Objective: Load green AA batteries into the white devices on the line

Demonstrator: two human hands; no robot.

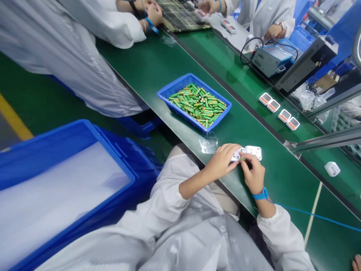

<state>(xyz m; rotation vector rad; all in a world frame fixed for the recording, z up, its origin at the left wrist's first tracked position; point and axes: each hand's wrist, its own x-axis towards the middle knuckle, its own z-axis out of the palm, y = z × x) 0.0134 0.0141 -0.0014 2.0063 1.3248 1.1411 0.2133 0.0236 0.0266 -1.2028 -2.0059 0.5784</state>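
Note:
My left hand point(222, 160) is curled around one end of a small white plastic device point(252, 151) lying face down on the green belt point(158, 64). My right hand point(254, 174), with a blue wrist strap, pinches a green battery point(243, 159) against the device. A blue tray point(169, 91) full of green batteries point(199, 104) stands just beyond my hands. A crumpled clear plastic bag point(208, 143) lies between the tray and my left hand.
Several finished white and orange devices point(279, 111) lie on the far lane, and one white device point(332, 168) to the right. A large blue bin point(67, 180) stands at my left. Other people in white coats work at the belt's far end beside a grey instrument point(270, 59).

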